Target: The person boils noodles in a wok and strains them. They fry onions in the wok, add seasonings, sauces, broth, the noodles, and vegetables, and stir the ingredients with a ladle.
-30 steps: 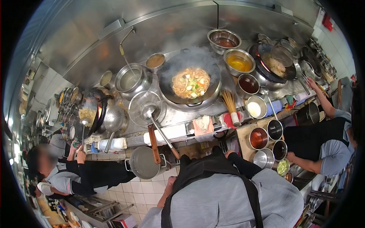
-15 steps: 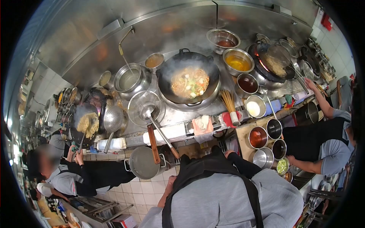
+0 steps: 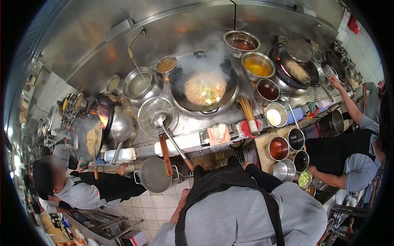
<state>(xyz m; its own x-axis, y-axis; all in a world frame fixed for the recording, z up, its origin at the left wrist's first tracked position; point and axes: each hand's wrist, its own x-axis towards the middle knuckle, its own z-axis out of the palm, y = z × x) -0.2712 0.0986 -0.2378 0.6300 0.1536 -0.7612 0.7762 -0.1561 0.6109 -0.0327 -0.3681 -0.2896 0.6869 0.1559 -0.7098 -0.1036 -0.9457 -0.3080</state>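
At the bottom centre my left hand [image 3: 185,192] hangs beside my black apron [image 3: 230,174], its fingers mostly hidden against my body. Just past my right sleeve a small part of my right hand [image 3: 247,165] shows near the wooden-edged side counter; its fingers are not clear. Straight ahead, a steaming wok [image 3: 180,96] holds noodles [image 3: 205,89] with pale and green pieces. Between me and the wok, a ladle [image 3: 161,120] rests across a wire strainer [image 3: 144,117] with a wooden handle [image 3: 166,158]. Neither hand touches these.
A deep pot [image 3: 154,180] stands low on my left; a bamboo brush [image 3: 247,112] stands right of the wok. Sauce pots [image 3: 279,148] crowd the right counter. Co-workers stand either side: one hand grips a tilted wok [image 3: 88,137], another a strainer [image 3: 298,50] over a flaming wok.
Steam over my wok has thickened. The left co-worker's wok has tilted, baring flame, and one of their hands has left the ladle. The right co-worker's strainer has risen. My hands stay put.
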